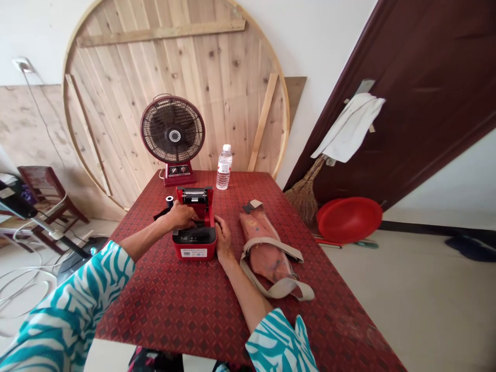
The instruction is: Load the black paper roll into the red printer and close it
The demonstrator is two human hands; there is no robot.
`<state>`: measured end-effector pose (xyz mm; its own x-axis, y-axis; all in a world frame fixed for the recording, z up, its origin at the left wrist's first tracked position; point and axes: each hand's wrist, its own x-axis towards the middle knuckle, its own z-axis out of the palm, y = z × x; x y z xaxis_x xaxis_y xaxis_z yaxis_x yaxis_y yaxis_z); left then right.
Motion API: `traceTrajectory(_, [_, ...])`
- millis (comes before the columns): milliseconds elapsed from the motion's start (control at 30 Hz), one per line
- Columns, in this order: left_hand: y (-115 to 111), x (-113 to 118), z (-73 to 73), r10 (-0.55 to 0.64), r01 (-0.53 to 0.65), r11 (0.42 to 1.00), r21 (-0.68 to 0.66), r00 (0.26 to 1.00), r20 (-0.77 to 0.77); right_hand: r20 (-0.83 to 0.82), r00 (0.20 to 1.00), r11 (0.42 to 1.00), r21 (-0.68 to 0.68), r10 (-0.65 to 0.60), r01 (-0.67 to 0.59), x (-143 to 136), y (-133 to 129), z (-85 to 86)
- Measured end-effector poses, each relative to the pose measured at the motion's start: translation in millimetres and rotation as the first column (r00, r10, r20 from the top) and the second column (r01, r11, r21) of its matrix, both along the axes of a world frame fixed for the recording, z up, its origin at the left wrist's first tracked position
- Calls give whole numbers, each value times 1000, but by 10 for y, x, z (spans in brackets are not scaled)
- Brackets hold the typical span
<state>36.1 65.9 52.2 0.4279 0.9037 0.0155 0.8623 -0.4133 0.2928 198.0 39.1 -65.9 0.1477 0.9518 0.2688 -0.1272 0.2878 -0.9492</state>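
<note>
A red and black label printer (196, 251) stands on the table with its lid (195, 195) raised. My left hand (182, 215) reaches over its left wall into the roll compartment. The fingers are bent together and their tips are hidden inside, so what they pinch is not visible. Along the printer's right wall lies my right hand (223, 238), its fingers curled against the side and holding it. Just behind my left hand stands a small dark roll with a white end (169, 201). A black item beside it is partly covered by my left wrist.
The patterned red table (310, 315) also carries a faded pink pouch with a beige strap (267, 258) at right, a water bottle (223, 168) and a maroon fan (173, 135) at the back. A red basin (350, 219) and broom (306, 194) are beyond the right edge.
</note>
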Motion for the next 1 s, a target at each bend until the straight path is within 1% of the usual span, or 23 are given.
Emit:
traceTrajectory(100, [12, 7, 43, -42, 34, 997, -67, 991, -126, 5, 1000, 1000, 8, 0, 0, 2, 1, -2])
traceTrajectory(133, [-8, -8, 67, -51, 43, 996, -79, 993, -106, 5, 1000, 1000, 10, -3, 3, 2, 0, -2])
traceTrajectory(167, [-45, -33, 92, -58, 54, 994, -92, 997, -50, 6, 1000, 1000, 11, -5, 5, 2, 0, -2])
traceTrajectory(233, [-175, -98, 140, -62, 80, 989, -123, 988, 140, 7, 1000, 1000, 9, 1, -1, 1, -2, -3])
traceTrajectory(300, [-361, -164, 173, -63, 121, 980, -156, 939, 338, 9, 1000, 1000, 9, 16, -16, 0, -2, -6])
traceTrajectory(333, [-461, -190, 178, -78, 151, 976, -159, 916, 394, 9, 1000, 1000, 10, 19, -19, 0, -2, -9])
traceTrajectory(367, [-557, -209, 174, -108, 180, 974, -138, 902, 417, 10, 1000, 1000, 11, 15, -16, -1, -2, -12])
traceTrajectory(433, [-715, -224, 135, -165, 210, 975, -66, 895, 413, 13, 1000, 1000, 13, 2, -2, -1, -3, -16])
traceTrajectory(500, [-807, -218, 58, -187, 196, 980, 19, 898, 398, 11, 1000, 1000, 13, 0, 0, -2, -8, -17])
traceTrajectory(600, [-846, -204, -83, -199, 163, 979, 122, 897, 396, 7, 1000, 1000, 15, 13, -13, -1, -12, -20])
traceTrajectory(700, [-858, -211, -186, -246, 157, 956, 248, 889, 387, 8, 1000, 1000, 14, 9, -9, 0, 0, -35])
traceTrajectory(767, [-893, -219, -218, -290, 160, 919, 359, 893, 345, 7, 1000, 1000, 18, 6, -6, -1, 13, -50])
traceTrajectory(867, [-988, -216, -226, -338, 179, 837, 517, 912, 231, 10, 1000, 1000, 27, 8, -8, -3, 18, -64])
traceTrajectory(933, [-1055, -205, -229, -347, 188, 785, 590, 922, 169, 14, 1000, 999, 29, 19, -20, -1, 8, -60])
traceTrajectory(1000, [-1101, -195, -248, -352, 190, 748, 636, 926, 136, 24, 999, 999, 29, 23, -24, 7, -6, -45])
